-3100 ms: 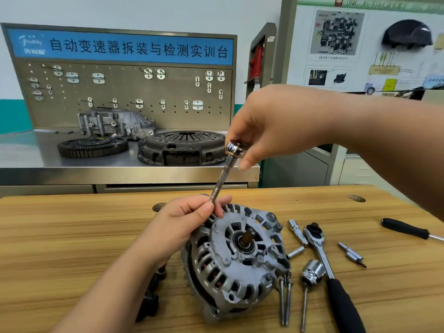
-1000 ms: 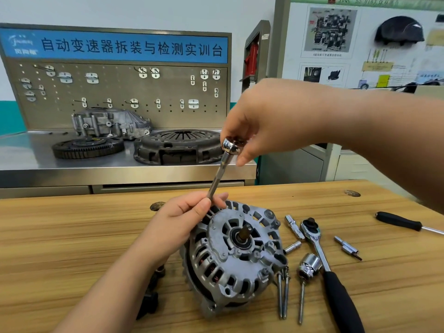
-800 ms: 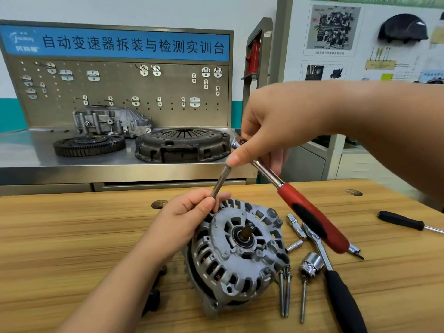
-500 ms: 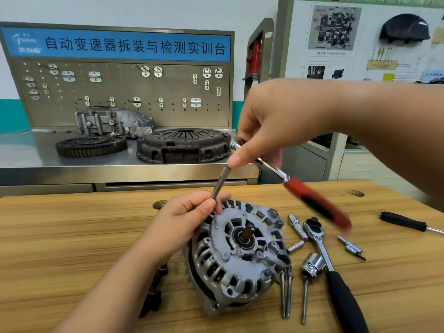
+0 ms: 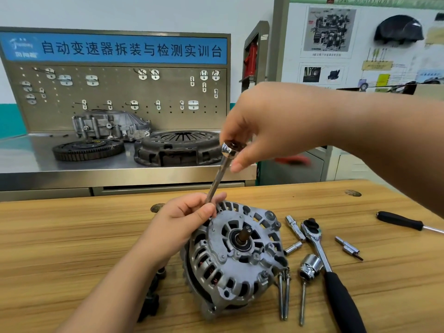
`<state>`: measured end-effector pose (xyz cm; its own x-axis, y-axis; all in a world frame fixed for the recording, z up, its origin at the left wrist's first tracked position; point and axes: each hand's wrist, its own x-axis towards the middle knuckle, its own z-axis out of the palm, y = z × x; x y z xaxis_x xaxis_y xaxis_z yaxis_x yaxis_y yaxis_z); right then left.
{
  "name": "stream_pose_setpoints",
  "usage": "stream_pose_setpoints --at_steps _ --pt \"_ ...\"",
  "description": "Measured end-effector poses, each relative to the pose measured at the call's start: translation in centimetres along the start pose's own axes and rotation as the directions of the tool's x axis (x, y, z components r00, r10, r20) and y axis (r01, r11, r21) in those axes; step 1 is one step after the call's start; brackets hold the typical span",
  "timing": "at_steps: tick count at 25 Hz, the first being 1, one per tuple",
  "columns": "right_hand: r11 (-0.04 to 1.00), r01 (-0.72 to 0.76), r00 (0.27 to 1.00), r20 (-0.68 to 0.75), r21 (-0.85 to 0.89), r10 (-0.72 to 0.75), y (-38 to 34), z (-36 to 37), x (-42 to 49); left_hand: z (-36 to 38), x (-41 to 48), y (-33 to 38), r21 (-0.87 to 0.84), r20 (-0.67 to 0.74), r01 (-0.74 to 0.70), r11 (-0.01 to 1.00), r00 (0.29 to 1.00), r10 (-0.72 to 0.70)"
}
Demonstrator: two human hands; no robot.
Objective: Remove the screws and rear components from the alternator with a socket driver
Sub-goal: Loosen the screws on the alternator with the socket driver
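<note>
Wood, pale and grained, makes the table (image 5: 72, 248) that fills the lower half of the view. Behind it stands a steel table (image 5: 28, 162) backed by a pegboard (image 5: 120, 97) under a blue sign (image 5: 115, 48) with white characters. On the steel lie a clutch cover (image 5: 177, 147), a toothed flywheel (image 5: 87, 149) to its left and a cast housing (image 5: 110, 124) at the back.

Near the middle of the wooden table the alternator (image 5: 240, 260) rests tilted, its ribbed silver face and stub shaft turned toward the camera. The right hand (image 5: 269, 126) reaches in from the right, above the alternator, with fingers curled round the chrome head of the socket driver (image 5: 217, 179). A red blur shows just behind that hand, too smeared to make out. The driver's thin shaft slants down and left to the left hand (image 5: 182, 222), which pinches it between thumb and fingers at the alternator's upper left rim. The tip is hidden behind that hand.

Right of the alternator lies a ratchet (image 5: 341, 296) with a black grip, and farther right a black-handled screwdriver (image 5: 403, 222). Just beside the alternator's lower right lug lie two long bolts (image 5: 283, 296) side by side, then a chrome socket (image 5: 310, 267) with a thin rod below it. Small sockets (image 5: 295, 228) and bits (image 5: 348, 247) lie on either side of the ratchet's head. A dark part (image 5: 150, 301) sits half hidden by the left forearm.
</note>
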<state>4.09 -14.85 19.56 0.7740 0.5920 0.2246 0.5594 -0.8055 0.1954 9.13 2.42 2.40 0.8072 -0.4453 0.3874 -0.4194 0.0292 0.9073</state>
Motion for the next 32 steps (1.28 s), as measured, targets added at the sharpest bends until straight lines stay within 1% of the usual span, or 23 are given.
stream_pose_setpoints --at_steps 1,2,4,7,8,9,10,12,14,17,18,19,21,22,23,24,25,26,28,29,30,31,32 --pt "0.999 0.027 1.000 -0.011 -0.044 -0.027 -0.1 0.0 0.0 -0.1 0.0 0.0 0.007 0.007 -0.007 1.000 1.000 0.006" --pt "0.999 0.035 0.999 -0.018 -0.037 -0.036 -0.2 -0.1 0.0 -0.3 0.0 0.1 0.017 0.021 -0.016 1.000 1.000 0.015" --pt "1.000 0.004 1.000 -0.012 -0.005 -0.004 -0.3 0.0 -0.1 -0.4 0.0 0.0 0.038 0.032 -0.023 0.999 0.999 0.022" --pt "0.987 -0.100 0.995 0.021 0.130 0.098 -0.3 -0.1 0.0 0.0 0.0 -0.2 0.054 -0.011 -0.023 0.998 1.000 0.024" --pt "0.987 -0.108 0.994 0.024 0.116 0.106 -0.2 0.0 0.0 0.1 0.1 -0.3 0.051 -0.027 -0.024 0.998 0.999 0.026" --pt "0.995 -0.088 0.996 0.008 0.055 0.088 -0.2 0.1 0.0 0.1 0.0 -0.3 0.049 -0.032 -0.026 0.998 0.999 0.028" --pt "0.998 -0.055 0.999 -0.004 -0.014 0.055 -0.2 0.2 -0.1 0.0 -0.1 -0.2 0.049 -0.026 -0.034 0.998 0.999 0.035" --pt "0.999 0.004 1.000 0.002 -0.053 -0.004 -0.2 0.2 -0.1 -0.2 -0.3 0.1 0.046 -0.003 -0.053 0.998 0.999 0.053" --pt "1.000 -0.010 1.000 -0.011 0.001 0.010 -0.2 0.1 -0.2 -0.2 -0.4 0.2 0.057 -0.002 -0.042 0.997 0.999 0.043" --pt "0.967 -0.135 0.991 0.017 0.218 0.135 -0.4 0.1 -0.1 0.6 -0.2 0.0 0.081 -0.044 -0.042 0.996 0.998 0.045" --pt "0.967 -0.139 0.990 0.017 0.214 0.139 -0.4 0.1 -0.1 0.8 -0.2 0.0 0.080 -0.056 -0.038 0.996 0.998 0.042" --pt "0.983 -0.102 0.995 -0.005 0.150 0.104 -0.3 0.2 -0.1 0.7 -0.2 0.0 0.068 -0.059 -0.036 0.997 0.997 0.040" --pt "1.000 0.012 0.999 -0.048 -0.024 -0.013 -0.3 0.2 -0.3 0.3 -0.2 0.1 0.066 -0.030 -0.041 0.997 0.999 0.043" --pt "0.997 0.061 0.997 -0.048 -0.044 -0.063 -0.3 0.2 -0.4 0.1 -0.2 0.2 0.083 -0.005 -0.044 0.996 0.999 0.044" --pt "0.996 0.089 0.995 -0.050 -0.016 -0.089 -0.2 0.2 -0.5 -0.1 -0.2 0.2 0.099 0.009 -0.047 0.994 0.999 0.046" --pt "0.997 0.082 0.995 -0.065 0.012 -0.081 -0.3 0.3 -0.5 0.0 -0.2 0.1 0.107 0.008 -0.049 0.993 0.999 0.048" --pt "0.999 0.035 0.997 -0.065 0.038 -0.032 -0.3 0.3 -0.5 0.1 -0.1 0.0 0.107 -0.007 -0.049 0.993 0.999 0.050" --pt "0.994 -0.049 0.998 -0.035 0.096 0.052 -0.4 0.3 -0.4 0.4 -0.1 -0.1 0.108 -0.037 -0.048 0.993 0.998 0.052" --pt "0.934 -0.259 0.965 0.114 0.246 0.237 -0.9 -0.1 -0.3 1.0 0.1 -0.2 0.122 -0.097 -0.043 0.992 0.994 0.055" --pt "0.913 -0.311 0.947 0.170 0.263 0.274 -0.9 -0.2 -0.3 1.2 0.1 -0.2 0.127 -0.109 -0.042 0.991 0.992 0.056" --pt "0.921 -0.318 0.940 0.203 0.226 0.275 -0.9 -0.3 -0.3 1.3 0.1 -0.1 0.123 -0.107 -0.044 0.991 0.993 0.057" --pt "0.951 -0.282 0.945 0.208 0.128 0.252 -0.8 -0.3 -0.3 1.2 0.1 0.0 0.111 -0.092 -0.044 0.993 0.994 0.054" --pt "0.979 -0.205 0.964 0.173 -0.007 0.203 -0.7 -0.4 -0.3 1.1 0.0 0.2 0.102 -0.069 -0.041 0.994 0.996 0.048"
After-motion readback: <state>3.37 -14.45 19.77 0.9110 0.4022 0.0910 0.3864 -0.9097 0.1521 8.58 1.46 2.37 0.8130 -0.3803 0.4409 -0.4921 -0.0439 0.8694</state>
